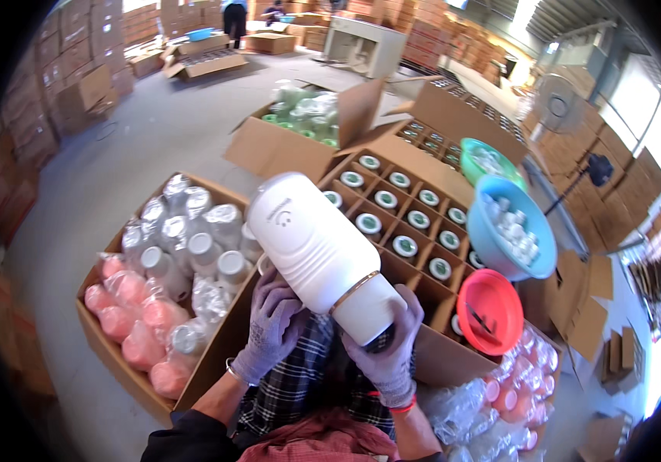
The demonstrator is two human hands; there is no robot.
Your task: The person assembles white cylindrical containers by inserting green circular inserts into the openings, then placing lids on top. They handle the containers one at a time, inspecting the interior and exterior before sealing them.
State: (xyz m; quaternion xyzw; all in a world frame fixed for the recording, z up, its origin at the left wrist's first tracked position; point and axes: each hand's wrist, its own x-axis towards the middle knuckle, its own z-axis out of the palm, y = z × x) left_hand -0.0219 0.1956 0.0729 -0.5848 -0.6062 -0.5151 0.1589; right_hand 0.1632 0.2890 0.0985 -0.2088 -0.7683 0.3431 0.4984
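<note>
Both curled: R hand (389, 348) grips white bottle (313, 240) nr. narrow end, L hand (273, 319) touches side, grip unclear.

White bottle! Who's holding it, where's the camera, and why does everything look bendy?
No robot here: those are a person's own gloved hands. The camera is worn on that person's head, looking down, and its wide fisheye lens bends straight edges.

The right hand grips the narrow end of the white bottle; the left hand is at its side.

Around them, the left box holds pink and grey things, many in clear wrap. The divided box has round white-and-green tops showing. The blue bowl holds small pale pieces.
</note>
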